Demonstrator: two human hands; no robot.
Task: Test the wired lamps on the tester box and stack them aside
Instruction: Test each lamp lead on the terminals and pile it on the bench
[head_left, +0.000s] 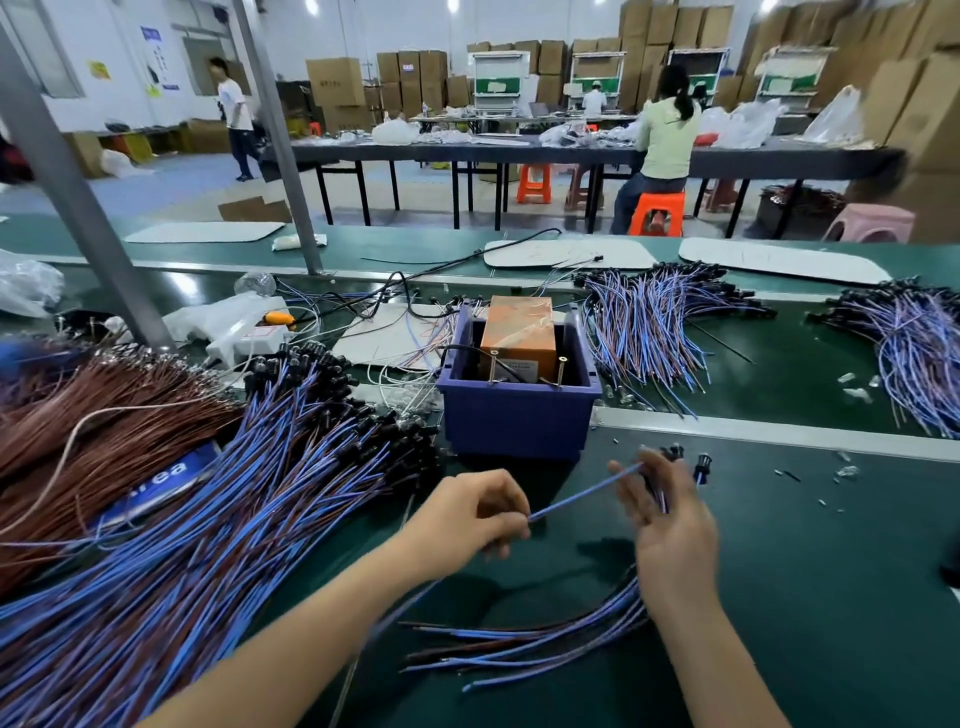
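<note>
**Loose grip on that bunch, could get messy**

Left hand (472, 514) fingers pinch one blue wire (584, 491) that runs across to the right hand (672, 525). That hand's fingers are only half curled round a bunch of lamps (582, 629), with the heads just above the fingertips and the tails fanned on the bench (805, 597) below the wrist. The tester box (517, 332) sits in its blue bin (514, 421) beyond the fingers, and nothing's touching it yet. My guess: tug that wire and the slack bunch slips or tangles. Or strays drift into the big heap (249, 509) left of the left fingers and get mixed up.
</note>
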